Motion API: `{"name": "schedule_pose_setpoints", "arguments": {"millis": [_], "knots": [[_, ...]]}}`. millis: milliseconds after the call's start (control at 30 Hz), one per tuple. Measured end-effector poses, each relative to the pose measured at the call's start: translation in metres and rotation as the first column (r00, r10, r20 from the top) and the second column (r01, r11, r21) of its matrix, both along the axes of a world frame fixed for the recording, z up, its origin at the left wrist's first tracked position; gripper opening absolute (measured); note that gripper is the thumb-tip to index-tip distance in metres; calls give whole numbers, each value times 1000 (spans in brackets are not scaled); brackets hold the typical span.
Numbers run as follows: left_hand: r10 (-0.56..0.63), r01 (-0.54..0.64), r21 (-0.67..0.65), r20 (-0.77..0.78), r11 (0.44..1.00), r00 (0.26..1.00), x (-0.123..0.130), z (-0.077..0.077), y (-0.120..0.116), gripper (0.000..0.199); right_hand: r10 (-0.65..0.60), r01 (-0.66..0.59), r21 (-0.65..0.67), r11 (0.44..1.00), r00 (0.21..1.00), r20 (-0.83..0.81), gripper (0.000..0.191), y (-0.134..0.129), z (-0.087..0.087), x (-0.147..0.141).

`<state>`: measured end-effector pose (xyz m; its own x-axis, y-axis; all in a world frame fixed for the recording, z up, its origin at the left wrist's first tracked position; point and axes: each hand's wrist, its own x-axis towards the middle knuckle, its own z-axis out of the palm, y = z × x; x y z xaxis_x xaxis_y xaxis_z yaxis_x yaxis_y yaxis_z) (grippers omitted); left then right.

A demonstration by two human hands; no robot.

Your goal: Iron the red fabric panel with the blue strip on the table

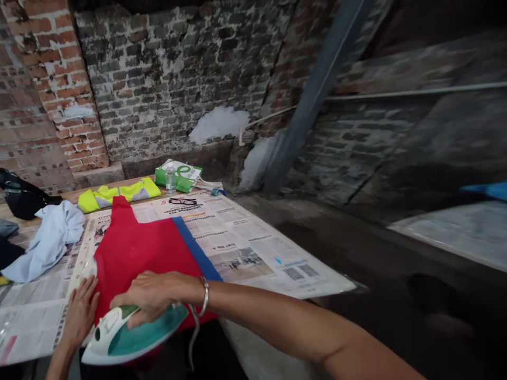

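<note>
Right hand (148,295) wrapped around the handle of a teal-and-white steam iron (132,332), fingers closed in a firm grip. Iron sits at the near edge of a red cloth with a blue band (138,258), tilted, nose toward 9 o'clock; can't tell if the soleplate is touching. Black power cord (193,338) hangs down by the right wrist, just below a metal bangle (204,294). Left hand (79,311) lies at the iron's 9 o'clock, fingers open and spread, flat on the cloth's left edge and overlapping the newspaper (245,245) under it. Cloth lies flat on the paper, running from the iron toward 12 o'clock, narrow end at the far side. Paper covers a wooden table (71,195). From the iron: pale blue crumpled cloth (47,245) at 10 o'clock, black bag (24,195) further out at 10, yellow hi-vis vest (119,194) at 12, black glasses (182,201) and a plastic water bottle (170,180) at 1, the bottle standing before a green bag (178,176). Old brick wall (158,79) behind, steel beam (312,100) at 1 o'clock.
</note>
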<state>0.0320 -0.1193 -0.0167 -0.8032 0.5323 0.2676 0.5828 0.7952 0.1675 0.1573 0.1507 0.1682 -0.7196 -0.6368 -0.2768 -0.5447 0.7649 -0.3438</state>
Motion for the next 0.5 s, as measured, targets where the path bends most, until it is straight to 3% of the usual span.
{"name": "schedule_pose_setpoints", "arguments": {"millis": [100,200,267,367,500], "knots": [[-3,3,6,-11,1000,1000,1,2,1,50,-109,109,-8,994,994,-22,47,3,-5,16],[8,-8,23,4,1000,1000,4,3,4,50,-323,323,7,946,946,-28,41,25,-14,40],[12,-12,27,20,1000,1000,5,2,5,50,-485,487,45,872,873,-49,38,43,-21,56],[19,-20,29,26,999,999,7,-1,6,49,-679,689,119,714,724,-118,36,67,-30,71],[25,-26,18,26,1000,999,8,0,7,49,-804,824,165,543,566,-180,39,86,-37,68]]}}
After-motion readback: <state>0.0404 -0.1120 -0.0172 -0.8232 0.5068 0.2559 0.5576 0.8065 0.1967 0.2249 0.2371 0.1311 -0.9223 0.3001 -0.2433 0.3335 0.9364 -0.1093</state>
